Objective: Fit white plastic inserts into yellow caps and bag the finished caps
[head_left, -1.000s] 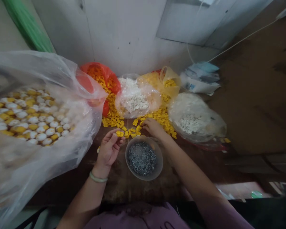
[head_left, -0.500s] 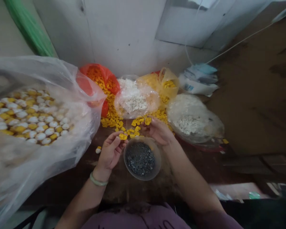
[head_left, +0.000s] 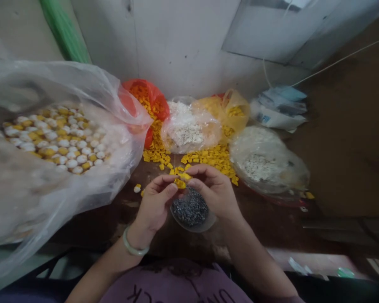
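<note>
My left hand (head_left: 156, 202) pinches a small yellow plastic piece (head_left: 179, 184) between thumb and fingertips. Close against it, my right hand (head_left: 213, 189) grips a second yellow piece (head_left: 186, 176); whether the two pieces touch I cannot tell. Below my fingers stands a translucent bowl (head_left: 210, 223) filled with small dark shiny bits (head_left: 190, 207), its far rim hidden by my hands. Just beyond lies a spread of loose yellow pieces (head_left: 208, 159). A white-and-yellow capsule-like item (head_left: 137, 188) rests on the table left of my left hand.
A large clear bag (head_left: 120, 168) holding many white-and-yellow items fills the left. Along the wall stand a red bag (head_left: 159, 94), a clear bag of white pieces (head_left: 188, 134) and a yellow bag (head_left: 240, 101). Another clear bag (head_left: 265, 160) sits at right, with packets (head_left: 281, 109) behind.
My hands have come together over the bowl, bringing their two yellow pieces side by side. Before, they were apart, the right one farther back by the pile. The view has shifted slightly left.
</note>
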A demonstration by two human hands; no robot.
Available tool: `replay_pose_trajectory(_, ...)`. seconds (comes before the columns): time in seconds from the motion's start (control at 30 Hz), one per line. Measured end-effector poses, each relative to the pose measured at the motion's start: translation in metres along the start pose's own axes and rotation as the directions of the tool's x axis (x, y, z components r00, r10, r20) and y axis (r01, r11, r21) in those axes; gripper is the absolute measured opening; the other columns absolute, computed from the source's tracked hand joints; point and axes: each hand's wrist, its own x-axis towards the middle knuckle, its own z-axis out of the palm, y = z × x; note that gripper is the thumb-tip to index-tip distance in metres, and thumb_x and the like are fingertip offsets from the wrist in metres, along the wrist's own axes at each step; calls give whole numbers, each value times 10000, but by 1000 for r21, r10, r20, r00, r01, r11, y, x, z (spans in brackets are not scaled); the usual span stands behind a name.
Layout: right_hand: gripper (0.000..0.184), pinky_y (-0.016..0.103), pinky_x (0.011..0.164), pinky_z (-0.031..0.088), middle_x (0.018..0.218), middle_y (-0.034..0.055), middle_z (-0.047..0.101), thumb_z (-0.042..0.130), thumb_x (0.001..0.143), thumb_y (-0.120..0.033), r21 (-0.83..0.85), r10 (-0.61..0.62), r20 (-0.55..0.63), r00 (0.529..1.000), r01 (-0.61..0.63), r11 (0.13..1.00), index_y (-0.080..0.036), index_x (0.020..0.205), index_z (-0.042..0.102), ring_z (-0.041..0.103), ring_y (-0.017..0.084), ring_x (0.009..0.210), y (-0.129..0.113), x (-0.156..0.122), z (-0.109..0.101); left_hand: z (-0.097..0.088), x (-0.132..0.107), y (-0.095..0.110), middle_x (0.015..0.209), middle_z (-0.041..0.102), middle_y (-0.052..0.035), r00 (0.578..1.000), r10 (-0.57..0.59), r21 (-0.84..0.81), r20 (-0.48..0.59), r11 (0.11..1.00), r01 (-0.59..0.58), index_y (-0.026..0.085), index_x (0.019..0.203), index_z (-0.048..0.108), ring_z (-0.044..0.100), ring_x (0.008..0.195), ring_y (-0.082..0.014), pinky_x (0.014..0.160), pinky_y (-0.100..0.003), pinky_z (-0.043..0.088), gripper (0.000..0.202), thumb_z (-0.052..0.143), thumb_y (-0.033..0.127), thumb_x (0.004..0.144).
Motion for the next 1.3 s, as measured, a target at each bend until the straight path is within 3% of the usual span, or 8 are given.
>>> replay_pose_trajectory(0.17, 72, 343, 776, 561, 825, -6, 739, 726, 799, -219, -323, -193, 38, 980, 195, 926, -286, 824, 732, 680, 182, 799, -8, -4, 5, 1, 0, -5, 711, 726, -7, 999, 0, -17, -45, 1000, 0, 162, 747, 733, 670, 599, -126, 580, -231, 567, 362, 943, 301, 487)
replay_pose_trajectory(0.37, 126, 321, 739, 562, 813, -19, 734, 690, 835, -188, -370, -269, 62, 961, 273, 888, -306, 821, 734, 681, 176, 791, -8, -6, 6, 4, 0, -5, 664, 714, 2, 997, 10, -28, -82, 1000, -12, 169, 697, 734, 647, 568, -111, 546, -205, 540, 369, 954, 309, 436)
replay_pose_trajectory(0.9, 121, 315, 698, 539, 773, -11, 707, 712, 810, -199, -294, -250, 51, 967, 254, 921, -308, 767, 740, 655, 174, 749, 0, -6, 7, 1, 2, -9, 654, 712, 1, 995, 37, -9, -91, 999, -38, 163, 693, 726, 632, 555, -102, 565, -214, 534, 345, 947, 272, 452)
replay_pose_trajectory(1.13, 35, 285, 605, 521, 750, 4, 667, 711, 820, -282, -84, -15, -62, 998, 10, 996, -248, 827, 717, 628, 154, 673, 14, -9, 9, 5, 1, -6, 675, 723, -5, 997, 25, -12, -71, 1000, -26, 160, 701, 718, 664, 580, -126, 599, -250, 566, 345, 944, 281, 471)
replay_pose_trajectory(1.3, 13, 276, 584, 512, 754, 0, 676, 712, 813, -258, -106, -48, -50, 998, 42, 993, -248, 807, 716, 620, 141, 640, 13, -7, 9, 5, 2, -7, 644, 715, -1, 996, 31, -21, -85, 999, -33, 158, 688, 711, 648, 545, -117, 576, -240, 556, 356, 948, 283, 453)
